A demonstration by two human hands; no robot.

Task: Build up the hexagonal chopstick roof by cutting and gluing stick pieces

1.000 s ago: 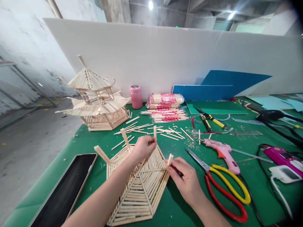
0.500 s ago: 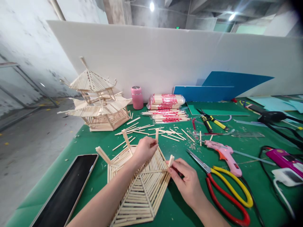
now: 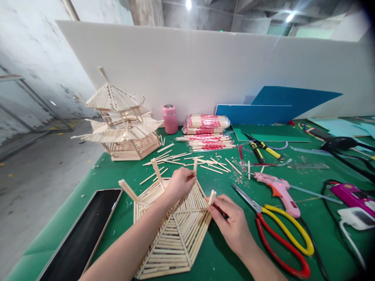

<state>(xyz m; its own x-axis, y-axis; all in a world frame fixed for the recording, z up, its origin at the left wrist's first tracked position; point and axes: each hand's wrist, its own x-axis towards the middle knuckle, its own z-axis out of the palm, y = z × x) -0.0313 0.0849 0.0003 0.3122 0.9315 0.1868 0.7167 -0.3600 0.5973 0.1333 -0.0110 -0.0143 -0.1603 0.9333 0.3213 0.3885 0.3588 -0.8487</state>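
Note:
A hexagonal panel of wooden sticks (image 3: pixel 172 246) lies in front of me, with several short stick posts standing at its corners. My left hand (image 3: pixel 180 183) reaches across the panel and is closed round the foot of the far post (image 3: pixel 195 166). At the right corner, my right hand (image 3: pixel 230 218) pinches another short post (image 3: pixel 212 197) between thumb and fingers. Two more posts, a left post (image 3: pixel 128 190) and a back-left post (image 3: pixel 156 169), stand untouched and lean outward. My left forearm hides part of the panel.
A stick-built pagoda (image 3: pixel 125 132) stands at the back left. A phone (image 3: pixel 82 234) lies left of the panel. To the right are scissors (image 3: pixel 281 234), a pink glue gun (image 3: pixel 279 191) and pliers (image 3: pixel 260 150). Loose sticks (image 3: pixel 175 158), bundled sticks (image 3: pixel 206 125) and a pink flask (image 3: pixel 170 119) lie beyond.
Both hands keep their places on the two posts. Only the camera view has shifted slightly.

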